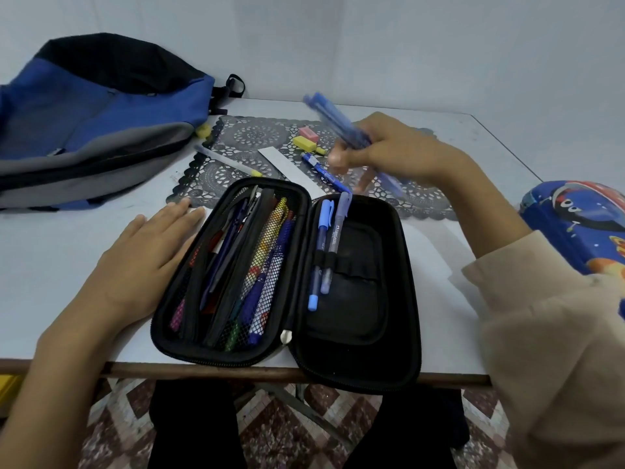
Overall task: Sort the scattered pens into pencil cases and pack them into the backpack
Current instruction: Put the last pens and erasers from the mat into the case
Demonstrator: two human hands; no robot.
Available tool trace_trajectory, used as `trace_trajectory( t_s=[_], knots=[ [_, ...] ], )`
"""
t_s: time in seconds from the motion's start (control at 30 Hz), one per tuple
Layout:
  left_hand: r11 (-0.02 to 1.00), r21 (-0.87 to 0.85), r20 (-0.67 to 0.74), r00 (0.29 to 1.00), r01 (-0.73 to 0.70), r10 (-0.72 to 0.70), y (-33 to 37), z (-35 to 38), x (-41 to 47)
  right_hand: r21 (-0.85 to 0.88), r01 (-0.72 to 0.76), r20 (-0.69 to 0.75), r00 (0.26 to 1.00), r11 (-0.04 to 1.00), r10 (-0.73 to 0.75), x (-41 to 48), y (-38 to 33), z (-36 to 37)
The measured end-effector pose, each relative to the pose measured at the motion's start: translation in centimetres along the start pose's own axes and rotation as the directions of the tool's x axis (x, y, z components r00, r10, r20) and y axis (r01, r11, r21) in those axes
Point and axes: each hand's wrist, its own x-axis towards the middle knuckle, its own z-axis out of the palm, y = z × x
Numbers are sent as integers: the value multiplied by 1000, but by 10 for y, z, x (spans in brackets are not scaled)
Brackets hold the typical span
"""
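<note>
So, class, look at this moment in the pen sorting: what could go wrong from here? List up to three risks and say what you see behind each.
1. The open pencil case overhangs the near edge of the table; pressing pens into it might tip it off.
2. The right hand grips several blue pens at once, so one could slip out.
3. The left hand lies flat beside the case, not gripping it, so it may slide.
</note>
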Motion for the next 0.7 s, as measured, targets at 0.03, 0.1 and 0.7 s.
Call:
trace_trajectory(
  t_s=[0.03, 0.1, 0.7],
  knots=[
    [1000, -1, 0, 1000, -1, 1, 0, 0, 0, -6, -14, -56, 998, 1000, 14, 0, 3, -4],
    [1000, -2, 1, 1000, 4, -4, 1, -1, 0, -88, -59, -51, 997, 994, 54, -2, 10, -12],
    [1000, -20, -10, 1000, -9, 9, 1, -1, 0, -213, 24, 243, 970, 977, 29, 0, 13, 7]
  ],
)
